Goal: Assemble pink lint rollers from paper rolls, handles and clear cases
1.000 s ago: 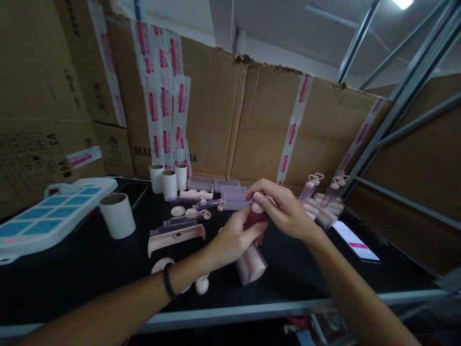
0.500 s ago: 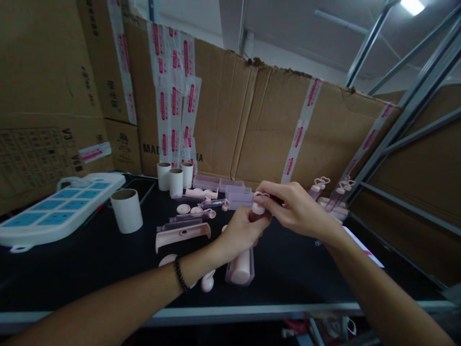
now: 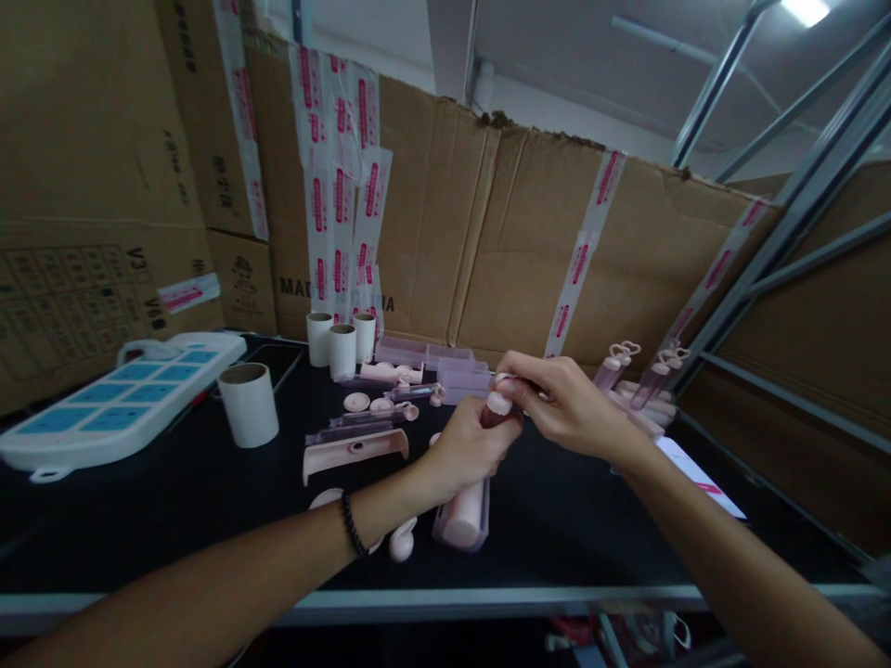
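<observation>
My left hand [image 3: 468, 443] is closed around a translucent purple tube, most of which its fingers hide. A rounded pale pink cap [image 3: 498, 404] sits on the tube's upper end. Just above the cap, my right hand [image 3: 561, 404] pinches a small pale pink piece [image 3: 507, 377], its shape largely covered by the fingertips. Below my left hand a translucent purple case [image 3: 482, 531] lies with a pink cylinder [image 3: 464, 515] in it. At the right stand capped purple tubes [image 3: 607, 373] topped with pink heart-shaped loops [image 3: 628, 349].
Left of my hands lie a long pink holder [image 3: 355, 452], pink discs [image 3: 356, 402], purple strips and a pink spoon-like piece [image 3: 402, 540]. White cardboard-like tubes [image 3: 249, 405] and a power strip [image 3: 118, 399] stand farther left. Purple trays [image 3: 463, 380] sit by the cardboard wall [image 3: 432, 204].
The right fingers and the small pink piece have lifted slightly off the cap, which now shows more fully. My left hand stays around the tube. The view has shifted slightly.
</observation>
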Available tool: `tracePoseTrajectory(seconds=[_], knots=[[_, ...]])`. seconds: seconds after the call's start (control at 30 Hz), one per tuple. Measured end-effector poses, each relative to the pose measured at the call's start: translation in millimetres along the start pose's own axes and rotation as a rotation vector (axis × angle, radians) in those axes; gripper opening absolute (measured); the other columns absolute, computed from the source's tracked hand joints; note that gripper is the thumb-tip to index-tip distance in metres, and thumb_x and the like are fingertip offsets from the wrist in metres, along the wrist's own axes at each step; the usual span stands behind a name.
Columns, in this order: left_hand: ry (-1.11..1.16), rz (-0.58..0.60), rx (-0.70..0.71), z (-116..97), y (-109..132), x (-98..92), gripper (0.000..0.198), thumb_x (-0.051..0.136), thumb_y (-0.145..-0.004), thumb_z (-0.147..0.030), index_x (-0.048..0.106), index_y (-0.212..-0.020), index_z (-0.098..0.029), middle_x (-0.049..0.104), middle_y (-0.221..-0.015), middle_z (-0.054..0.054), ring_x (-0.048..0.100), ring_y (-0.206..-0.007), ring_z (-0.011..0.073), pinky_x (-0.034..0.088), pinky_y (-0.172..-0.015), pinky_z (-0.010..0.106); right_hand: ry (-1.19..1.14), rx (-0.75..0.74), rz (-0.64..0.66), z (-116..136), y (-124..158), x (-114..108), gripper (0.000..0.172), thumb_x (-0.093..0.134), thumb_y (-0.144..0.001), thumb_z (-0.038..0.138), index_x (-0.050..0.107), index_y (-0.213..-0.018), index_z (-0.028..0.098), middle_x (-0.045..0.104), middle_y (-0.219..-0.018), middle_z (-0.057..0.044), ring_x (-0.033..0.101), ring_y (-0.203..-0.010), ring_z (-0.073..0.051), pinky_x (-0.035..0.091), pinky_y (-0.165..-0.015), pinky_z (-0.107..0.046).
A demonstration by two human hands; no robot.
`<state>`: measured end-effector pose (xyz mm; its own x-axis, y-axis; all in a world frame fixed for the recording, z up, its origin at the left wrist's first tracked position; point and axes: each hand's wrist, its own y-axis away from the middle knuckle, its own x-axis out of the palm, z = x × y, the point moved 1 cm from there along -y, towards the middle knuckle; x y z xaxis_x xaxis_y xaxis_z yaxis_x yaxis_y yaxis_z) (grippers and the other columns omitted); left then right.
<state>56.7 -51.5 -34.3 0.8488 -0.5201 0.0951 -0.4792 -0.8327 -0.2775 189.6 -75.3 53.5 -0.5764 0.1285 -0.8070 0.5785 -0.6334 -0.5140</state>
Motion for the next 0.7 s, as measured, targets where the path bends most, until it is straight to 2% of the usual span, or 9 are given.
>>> tracePoseTrajectory(seconds=[0.13, 0.23, 0.43, 0.57, 0.7], knots=[[-0.023, -0.050, 0.025, 2, -2, -0.2, 0.032, 0.063, -0.079, -0.034, 0.041, -0.059, -0.021, 0.032, -0.044, -0.009, 0.029, -0.037, 0.0050, 0.020, -0.038, 0.019, 0.061, -0.007, 0.002, 5, -3, 0, 0.025, 0.049, -0.101, 0.022, 0.048, -0.076, 0.020, 0.046, -0.068, 0.004, 0.042, -0.062, -0.010, 0.031, -0.063, -0.024], [-0.026, -0.033, 0.037, 3, -3, -1.0, 0.033, 0.062, -0.080, -0.035, 0.040, -0.060, -0.021, 0.032, -0.046, -0.009, 0.029, -0.038, 0.0051, 0.020, -0.039, 0.020, 0.067, 0.022, 0.005, 8, -3, 0, 0.024, 0.049, -0.100, 0.020, 0.048, -0.076, 0.019, 0.046, -0.068, 0.005, 0.041, -0.061, -0.009, 0.030, -0.062, -0.023], [-0.053, -0.041, 0.108, 3, -6, -1.0, 0.036, 0.063, -0.083, -0.038, 0.045, -0.059, -0.018, 0.039, -0.052, -0.006, 0.034, -0.047, 0.0060, 0.022, -0.045, 0.020, 0.139, 0.180, -0.037, 20, -3, 2, 0.023, 0.050, -0.098, 0.022, 0.051, -0.076, 0.019, 0.054, -0.065, 0.003, 0.049, -0.059, -0.010, 0.029, -0.060, -0.025], [-0.047, -0.061, 0.179, -2, -7, 1.6, 0.033, 0.064, -0.084, -0.036, 0.050, -0.061, -0.016, 0.045, -0.056, -0.004, 0.035, -0.052, 0.0066, 0.026, -0.049, 0.020, 0.405, 0.367, -0.096, 35, -9, 8, 0.025, 0.051, -0.099, 0.027, 0.057, -0.076, 0.018, 0.062, -0.065, -0.002, 0.053, -0.056, -0.014, 0.023, -0.058, -0.029], [-0.119, -0.105, 0.239, -6, -3, -2.9, 0.026, 0.064, -0.085, -0.031, 0.054, -0.065, -0.016, 0.050, -0.061, -0.002, 0.049, -0.066, 0.0127, 0.039, -0.059, 0.022, 0.630, 0.478, -0.147, 43, -14, 16, 0.025, 0.050, -0.099, 0.028, 0.060, -0.079, 0.018, 0.068, -0.067, -0.006, 0.056, -0.055, -0.017, 0.017, -0.058, -0.032]])
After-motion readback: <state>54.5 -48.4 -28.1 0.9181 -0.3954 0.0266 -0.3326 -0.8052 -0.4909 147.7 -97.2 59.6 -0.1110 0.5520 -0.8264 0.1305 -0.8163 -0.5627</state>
